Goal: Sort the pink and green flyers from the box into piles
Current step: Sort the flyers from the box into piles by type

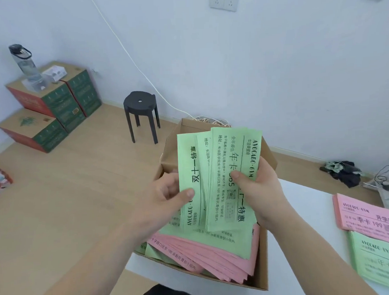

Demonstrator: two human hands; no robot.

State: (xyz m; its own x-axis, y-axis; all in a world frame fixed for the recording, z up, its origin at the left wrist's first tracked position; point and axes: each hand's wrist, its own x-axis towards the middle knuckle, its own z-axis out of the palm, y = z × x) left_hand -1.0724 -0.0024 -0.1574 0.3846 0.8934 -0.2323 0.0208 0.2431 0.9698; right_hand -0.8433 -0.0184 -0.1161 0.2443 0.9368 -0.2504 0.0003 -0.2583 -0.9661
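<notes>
Head view, left to right. Stacked cartons (51, 105) with a water bottle (26, 66) on top are sitting on the floor far left, a black stool (141, 115) beside them.

Left hand (166, 194) is gripping a green flyer (190, 181), thumb pressed on its face, fingers (168, 178) curled behind the left edge. Right hand (258, 184) is clamping a fanned wad of green flyers (230, 168), thumb on front, fingers behind. Both sets are overlapping, long axes running away from the person, held above the open cardboard box (262, 272).

Box is sitting on the white worktop (305, 220), with mixed flyers in it: a slanted pink stack (217, 259) with green sheets over and under.

Sorted piles are lying far right on the worktop: pink pile (373, 219) behind, green pile (381, 257) nearer, touching or overlapping at the seam.

Key relation: green pile is lying right and down from the held sheets, long axis roughly crosswise to theirs. Right hand is nearer, so my guess is that it is doing the drop, with a turn needed.

Legible print: "AVOCADO·GYM" on both colours; green sheets reading "双十一特惠", "年卡", "365"; pink pile showing "季卡 199".
</notes>
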